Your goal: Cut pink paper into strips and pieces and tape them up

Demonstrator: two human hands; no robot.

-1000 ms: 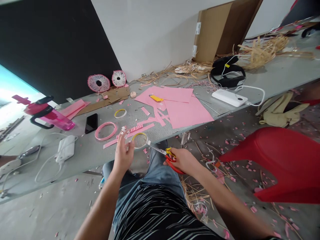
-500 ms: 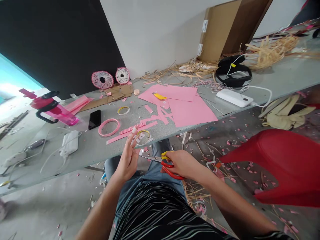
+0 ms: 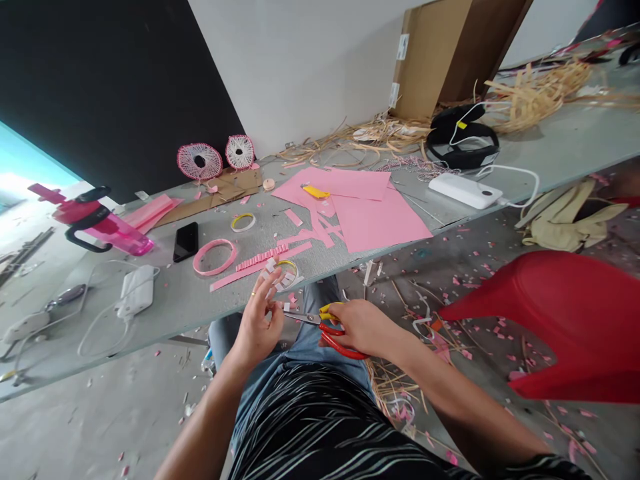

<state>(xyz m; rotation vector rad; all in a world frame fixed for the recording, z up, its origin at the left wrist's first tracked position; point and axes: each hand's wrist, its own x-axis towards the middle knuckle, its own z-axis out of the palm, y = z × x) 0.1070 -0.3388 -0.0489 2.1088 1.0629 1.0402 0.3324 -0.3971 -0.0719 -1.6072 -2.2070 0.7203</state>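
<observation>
A: Along the wall (image 3: 320, 73) we're seeing the surface (image 3: 185, 293) running past us, with pink sheets (image 3: 380, 223) lying on it. Where are the scissors (image 3: 311, 319) sitting?

B: They're hanging just off its near edge, over our lap (image 3: 325, 373). Our right hand (image 3: 363, 327) is clamping its grip around their red and yellow handles.

A: And how is their long axis running?

B: Nearly crosswise, from the right hand toward the left hand (image 3: 260, 330). The blades are jutting leftward out of the right grip, the tips showing slightly higher in view than the handles.

A: So which hand is nearer those tips?

B: The left one is standing just beside them. A white bit (image 3: 287, 307) is showing there, left of the right grip and just right of the left; we can't tell whether the left is touching it.

A: Is the left grip closing on anything?

B: No, its fingers are standing apart, more white bits (image 3: 271, 265) sitting at their ends, and the tape (image 3: 290, 264) is showing behind them.
</observation>
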